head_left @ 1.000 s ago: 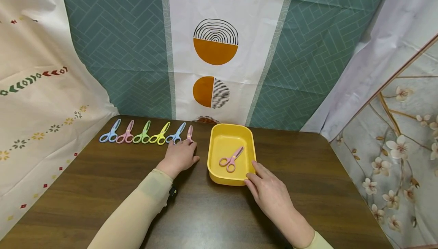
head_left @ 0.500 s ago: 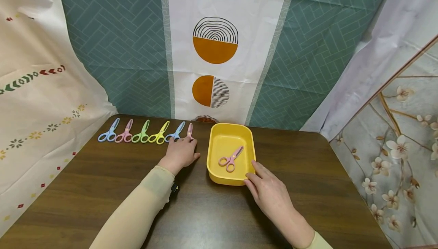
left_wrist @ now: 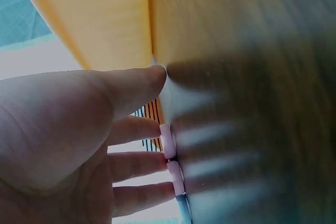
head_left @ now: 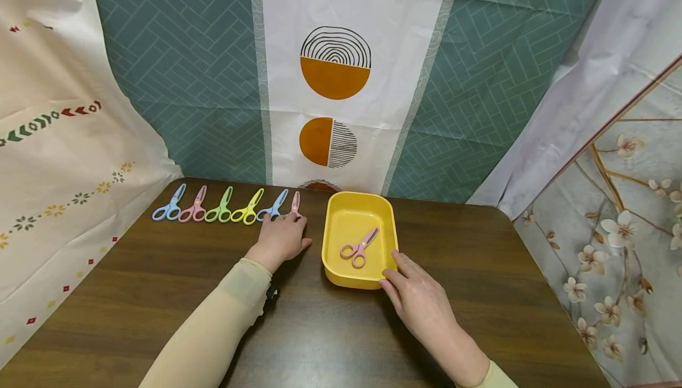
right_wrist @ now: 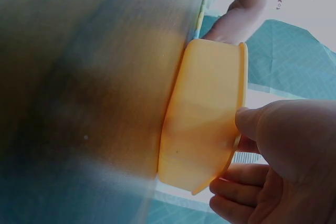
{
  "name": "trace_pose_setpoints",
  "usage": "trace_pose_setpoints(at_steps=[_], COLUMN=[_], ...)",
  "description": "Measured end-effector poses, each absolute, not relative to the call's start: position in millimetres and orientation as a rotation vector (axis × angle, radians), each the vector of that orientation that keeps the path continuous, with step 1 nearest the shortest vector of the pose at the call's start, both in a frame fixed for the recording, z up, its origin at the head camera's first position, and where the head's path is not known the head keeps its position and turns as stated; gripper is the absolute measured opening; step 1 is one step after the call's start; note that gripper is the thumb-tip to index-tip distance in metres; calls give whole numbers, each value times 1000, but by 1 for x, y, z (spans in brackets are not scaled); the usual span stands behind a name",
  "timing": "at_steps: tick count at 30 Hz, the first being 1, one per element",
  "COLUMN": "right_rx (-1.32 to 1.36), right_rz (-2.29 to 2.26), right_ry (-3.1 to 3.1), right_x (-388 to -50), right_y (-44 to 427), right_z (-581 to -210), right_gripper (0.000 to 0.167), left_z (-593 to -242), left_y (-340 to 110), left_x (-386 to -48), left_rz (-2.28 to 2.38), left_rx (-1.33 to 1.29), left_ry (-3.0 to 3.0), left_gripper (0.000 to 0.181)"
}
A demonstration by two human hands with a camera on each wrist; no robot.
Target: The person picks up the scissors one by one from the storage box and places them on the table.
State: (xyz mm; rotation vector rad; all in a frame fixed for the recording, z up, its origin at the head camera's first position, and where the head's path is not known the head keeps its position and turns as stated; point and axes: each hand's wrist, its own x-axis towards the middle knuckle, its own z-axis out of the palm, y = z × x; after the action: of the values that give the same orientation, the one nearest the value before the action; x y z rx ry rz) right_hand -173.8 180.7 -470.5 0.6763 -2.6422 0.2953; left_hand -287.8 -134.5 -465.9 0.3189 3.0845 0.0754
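At the right end of a row of scissors on the table, my left hand [head_left: 280, 240] touches the handles of a pink pair [head_left: 295, 202]. In the left wrist view its fingers are extended, their tips on the pink handle loops [left_wrist: 168, 142], with the thumb held apart. To the right stands a yellow plastic bin [head_left: 331, 246]. Another pair of pink scissors [head_left: 359, 252] lies inside it. My right hand [head_left: 423, 299] holds the bin's near right corner. The right wrist view has the thumb on the rim of the bin [right_wrist: 205, 103] and a finger behind it.
Left of the left hand lie light blue scissors [head_left: 275, 204], yellow scissors [head_left: 250, 207], green scissors [head_left: 221, 207], more pink scissors [head_left: 196, 205] and blue scissors [head_left: 171, 204]. The brown wooden table [head_left: 298, 340] ends at a patterned curtain [head_left: 335, 68] behind.
The left fingers have shifted slightly to cover more of the end pink scissors' handles. The head view has tilted a little. The right hand and the bin stay in place.
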Motion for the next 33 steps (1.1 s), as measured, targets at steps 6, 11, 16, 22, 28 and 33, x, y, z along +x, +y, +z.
trace_pose_setpoints(at_steps=[6, 11, 16, 22, 28, 33], right_rx=[660, 654, 669, 681, 682, 683], right_rz=[306, 308, 304, 302, 303, 297], right_ry=[-2654, -2657, -2648, -2638, -2637, -2643], right_x=[-173, -173, -173, -173, -173, -174], right_y=[181, 180, 180, 181, 181, 181], right_z=[-471, -470, -469, -469, -470, -470], right_gripper=[27, 28, 28, 28, 27, 28], left_z=[-477, -460, -454, -441, -434, -429], left_y=[-137, -131, -126, -117, -107, -99], left_x=[-295, -285, -280, -265, -253, -244], left_rz=[58, 60, 54, 77, 74, 102], left_rx=[339, 326, 354, 468, 581, 662], left_ry=[3127, 3144, 3225, 3318, 3386, 3425], left_gripper=[63, 60, 60, 57, 51, 46])
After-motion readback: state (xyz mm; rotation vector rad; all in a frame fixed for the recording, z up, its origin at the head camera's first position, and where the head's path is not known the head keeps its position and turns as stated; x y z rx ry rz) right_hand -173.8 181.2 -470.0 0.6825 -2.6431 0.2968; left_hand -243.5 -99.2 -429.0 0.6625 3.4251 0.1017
